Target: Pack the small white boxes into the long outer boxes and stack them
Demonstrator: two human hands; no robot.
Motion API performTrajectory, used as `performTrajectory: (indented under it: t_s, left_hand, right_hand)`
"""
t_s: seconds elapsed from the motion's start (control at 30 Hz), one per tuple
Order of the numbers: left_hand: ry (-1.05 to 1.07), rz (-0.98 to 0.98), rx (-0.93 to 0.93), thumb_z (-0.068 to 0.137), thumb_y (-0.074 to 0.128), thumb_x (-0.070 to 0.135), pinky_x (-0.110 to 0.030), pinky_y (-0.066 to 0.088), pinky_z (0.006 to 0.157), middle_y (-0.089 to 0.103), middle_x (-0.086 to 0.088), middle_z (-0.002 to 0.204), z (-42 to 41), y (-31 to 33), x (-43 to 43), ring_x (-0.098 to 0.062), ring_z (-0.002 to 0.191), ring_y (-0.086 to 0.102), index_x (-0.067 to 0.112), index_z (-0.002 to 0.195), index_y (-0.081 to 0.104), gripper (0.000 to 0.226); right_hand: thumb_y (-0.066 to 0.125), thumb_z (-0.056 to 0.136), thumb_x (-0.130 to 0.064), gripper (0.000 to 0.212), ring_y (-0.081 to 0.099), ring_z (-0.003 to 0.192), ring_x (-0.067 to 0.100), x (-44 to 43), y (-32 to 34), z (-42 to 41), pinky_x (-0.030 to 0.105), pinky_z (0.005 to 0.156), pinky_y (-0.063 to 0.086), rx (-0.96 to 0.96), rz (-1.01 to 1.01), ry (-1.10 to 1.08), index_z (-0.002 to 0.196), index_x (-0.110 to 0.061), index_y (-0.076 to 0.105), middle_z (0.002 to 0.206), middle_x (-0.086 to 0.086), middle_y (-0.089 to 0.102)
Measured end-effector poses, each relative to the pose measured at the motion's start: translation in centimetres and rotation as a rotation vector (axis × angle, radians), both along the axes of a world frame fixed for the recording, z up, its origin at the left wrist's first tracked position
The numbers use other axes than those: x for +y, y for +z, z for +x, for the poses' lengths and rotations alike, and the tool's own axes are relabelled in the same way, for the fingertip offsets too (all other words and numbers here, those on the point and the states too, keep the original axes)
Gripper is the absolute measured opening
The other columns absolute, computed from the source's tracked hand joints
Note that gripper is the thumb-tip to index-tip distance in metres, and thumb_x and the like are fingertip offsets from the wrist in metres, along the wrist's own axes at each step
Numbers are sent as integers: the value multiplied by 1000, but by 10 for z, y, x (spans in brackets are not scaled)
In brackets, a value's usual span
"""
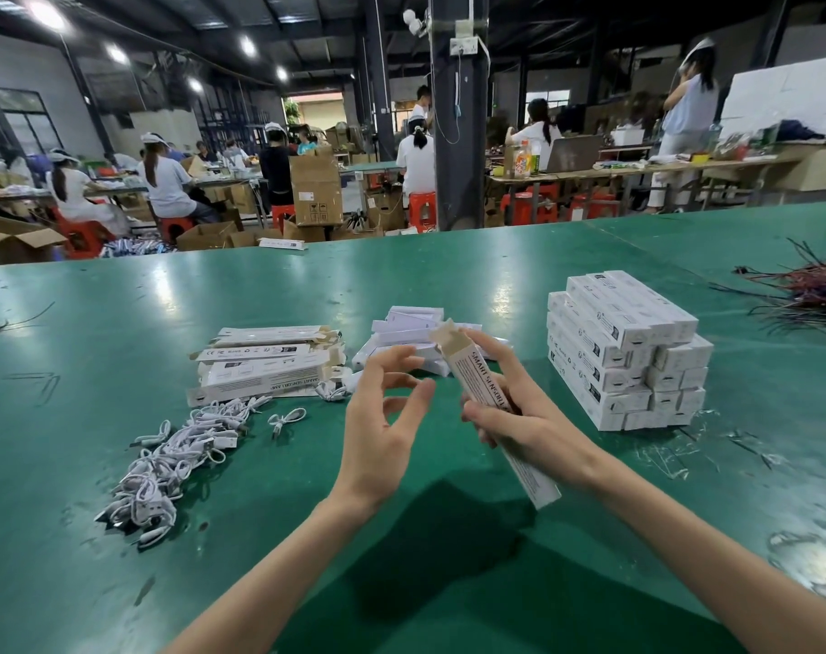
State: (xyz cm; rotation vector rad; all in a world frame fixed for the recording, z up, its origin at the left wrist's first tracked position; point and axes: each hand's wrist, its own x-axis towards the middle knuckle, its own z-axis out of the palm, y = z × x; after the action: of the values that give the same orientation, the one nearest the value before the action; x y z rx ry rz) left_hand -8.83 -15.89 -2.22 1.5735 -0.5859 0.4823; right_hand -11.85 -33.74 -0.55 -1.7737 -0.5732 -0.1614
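Observation:
My right hand grips a long white outer box held above the table, tilted, its open brown-lined flap end pointing up and away from me. My left hand hovers just left of it, fingers spread and relaxed, holding nothing. Behind my hands lies a loose pile of small white boxes. Flat, open-ended long outer boxes lie in a pile to the left. A neat stack of packed long boxes stands to the right.
A heap of white cables lies at front left on the green table. Tangled coloured wires sit at far right. Scraps of clear film lie at the right front. Workers sit at benches beyond.

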Motion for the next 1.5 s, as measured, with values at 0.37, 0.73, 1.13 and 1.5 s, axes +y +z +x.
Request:
performTrajectory:
  t_s: [0.37,0.73,1.13,1.5]
  left_hand:
    - [773,1307,459,97,46,14,-43,45,94,51,-15,129,73,-15,101,-32,118,47,7,122,54,27]
    - [89,285,168,100,48,8,-17,52,69,63,-6,100,28,9,36,-21,77,68,34,92,59,29]
    - [-436,-291,584,86,56,5,-18,36,41,57,-3,72,-4,26,9,-10,51,44,20,78,72,23]
    - [-295,-111,289,95,54,20,-25,36,53,54,-2,77,-18,30,0,-11,58,37,22,91,61,9]
  right_hand:
    - [64,85,8,98,64,100,15,7,-10,5,25,86,52,-201,127,-171,142,-55,15,106,-1,67]
    - [72,77,8,98,64,91,18,3,-16,13,28,84,55,-427,-10,-340,139,-49,21,106,-5,63]
    - [73,77,10,87,62,90,26,-7,-17,20,26,79,53,-632,-170,-369,135,-42,32,128,-17,48]
    - [81,68,10,92,49,59,15,-10,-25,24,27,54,46,-739,-356,-470,129,-34,27,85,2,59]
